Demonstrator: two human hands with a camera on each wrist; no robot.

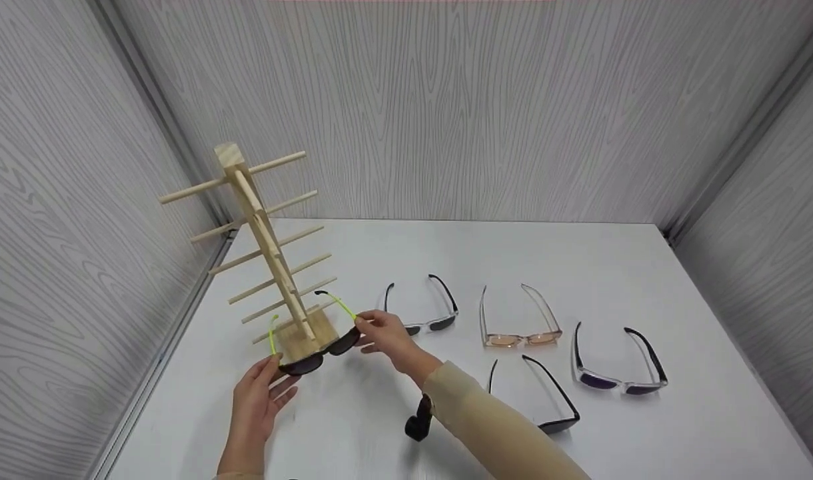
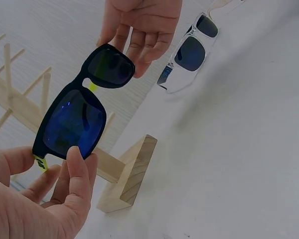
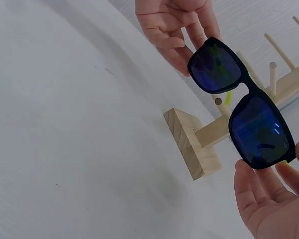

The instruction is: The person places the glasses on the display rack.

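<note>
Both hands hold one pair of black-framed sunglasses [image 1: 304,364] with dark bluish lenses and yellow-green temples, spread apart. My left hand [image 1: 256,400] pinches the frame's left end near the hinge, and my right hand [image 1: 393,340] pinches the right end. In the left wrist view the left fingers [image 2: 77,174] curl at the lower corner of the sunglasses [image 2: 72,124]. The temples point away toward a wooden display rack [image 1: 273,247] with a tall post and several crosswise dowels. The glasses are in front of the rack's lower part, above its base [image 1: 320,327]; whether they touch a dowel I cannot tell.
Right of the rack lie clear-framed dark sunglasses [image 1: 441,324], pink-tinted glasses [image 1: 523,339], black sunglasses [image 1: 558,424] partly behind the right sleeve, and clear-framed purple-lensed sunglasses [image 1: 623,385]. A black object [image 1: 418,423] shows beneath the right forearm. Grey wood-patterned walls [image 1: 446,107] enclose the white table [image 1: 700,427].
</note>
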